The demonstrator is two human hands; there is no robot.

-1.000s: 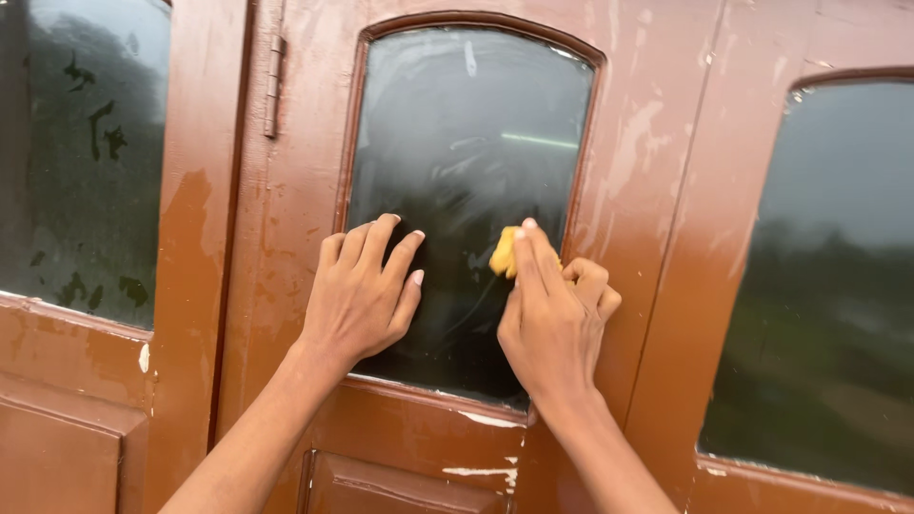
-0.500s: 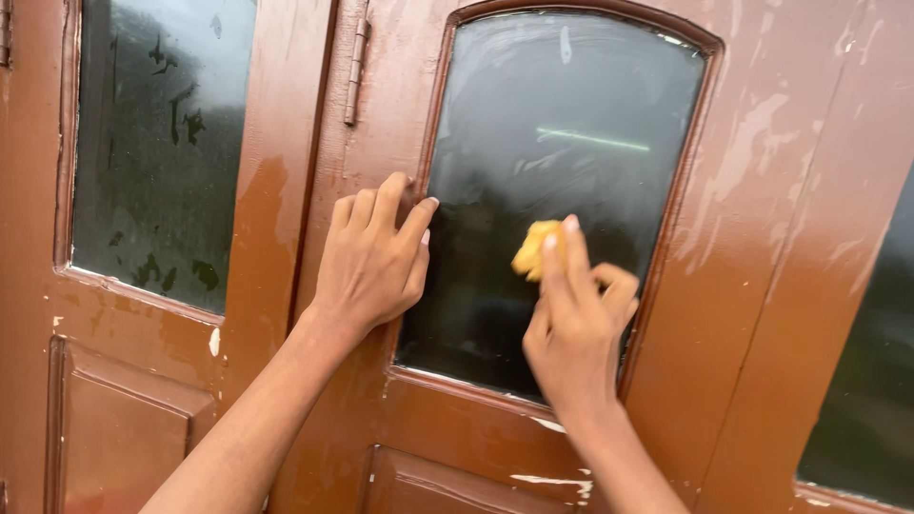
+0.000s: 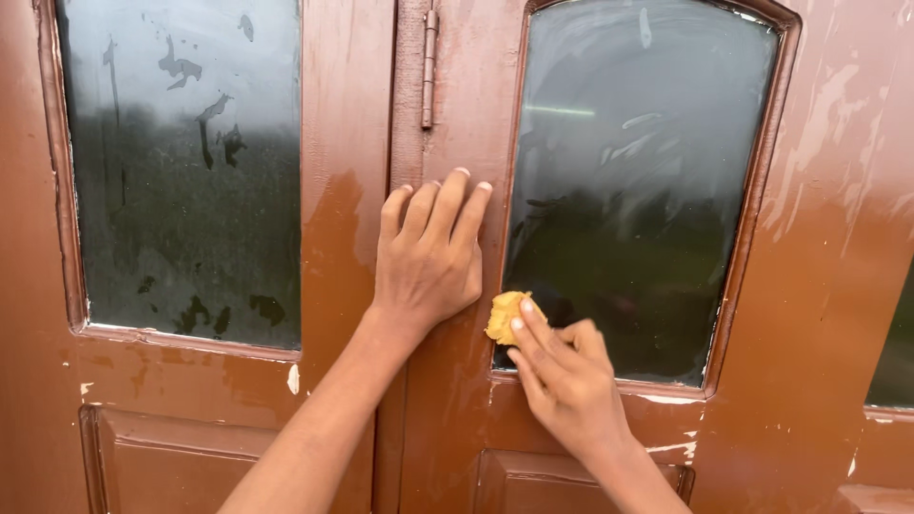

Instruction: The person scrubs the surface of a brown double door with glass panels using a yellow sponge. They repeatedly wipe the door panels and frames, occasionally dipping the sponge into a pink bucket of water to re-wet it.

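Note:
My right hand (image 3: 564, 371) presses a small yellow cloth (image 3: 505, 316) against the lower left corner of an arched glass pane (image 3: 647, 190) set in a brown wooden door (image 3: 819, 286). The pane is dark and smeared with streaks. My left hand (image 3: 428, 257) lies flat with fingers together on the brown door stile just left of that pane, holding nothing.
A second glass pane (image 3: 181, 171), with dark flecks and streaks, sits in the neighbouring brown door leaf on the left. A metal hinge (image 3: 429, 67) runs down the joint between the leaves. Paint is chipped white along the lower frame (image 3: 666, 400).
My right hand slid the yellow cloth down and left to the pane's lower left corner. My left hand moved off the glass onto the wooden stile. The view shifted right across the doors.

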